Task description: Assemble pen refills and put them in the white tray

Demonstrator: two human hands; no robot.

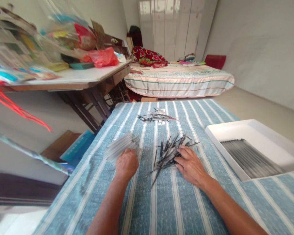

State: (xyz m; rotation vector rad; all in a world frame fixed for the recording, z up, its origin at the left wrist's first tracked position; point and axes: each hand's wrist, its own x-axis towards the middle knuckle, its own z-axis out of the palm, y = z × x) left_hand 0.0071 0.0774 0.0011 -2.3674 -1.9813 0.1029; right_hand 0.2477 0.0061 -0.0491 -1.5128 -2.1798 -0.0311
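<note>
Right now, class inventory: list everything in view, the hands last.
Cloth: 1, blue-and-white striped, foreground
Dark pile: 1, black-grey, cloth's middle
Pale bundle: 1, whitish, left of dark pile
Far pile: 1, black-grey with some red, cloth's far end
Box: 1, white, cloth's right
Sticks: uncounted, dark grey, in box
Side table: 1, white-topped, left
Red bag: 1, red, on side table
Clutter: uncounted, mixed colours, on side table
Cords: several, red-orange, hanging off side table
Flat thing: 1, blue, below side table
Bed: 1, pale striped, beyond cloth
Blanket: 1, red patterned, on bed
Cabinet: 1, white, back wall
Left hand: 1, bare, at pale bundle
Right hand: 1, bare, on dark pile
</note>
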